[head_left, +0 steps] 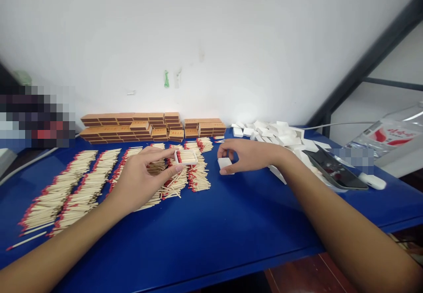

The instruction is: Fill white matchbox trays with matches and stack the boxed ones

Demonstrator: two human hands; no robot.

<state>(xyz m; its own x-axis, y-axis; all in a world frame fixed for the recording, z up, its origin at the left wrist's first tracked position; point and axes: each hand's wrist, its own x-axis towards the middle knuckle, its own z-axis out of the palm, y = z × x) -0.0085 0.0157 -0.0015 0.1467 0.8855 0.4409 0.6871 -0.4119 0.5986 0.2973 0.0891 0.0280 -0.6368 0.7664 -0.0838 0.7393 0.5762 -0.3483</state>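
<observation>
White tray (186, 157) in L hand (140, 178); R hand (247, 155) w/ prob. 2nd tray (224, 164).

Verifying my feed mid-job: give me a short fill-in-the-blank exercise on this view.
1. The left hand holds a tray of matches with ____ heads.
2. The right hand holds a small box piece coloured ____.
3. The tabletop is ____.
4. The phone lies on the person's ____ side.

Missing words: red; white; blue; right.
</observation>
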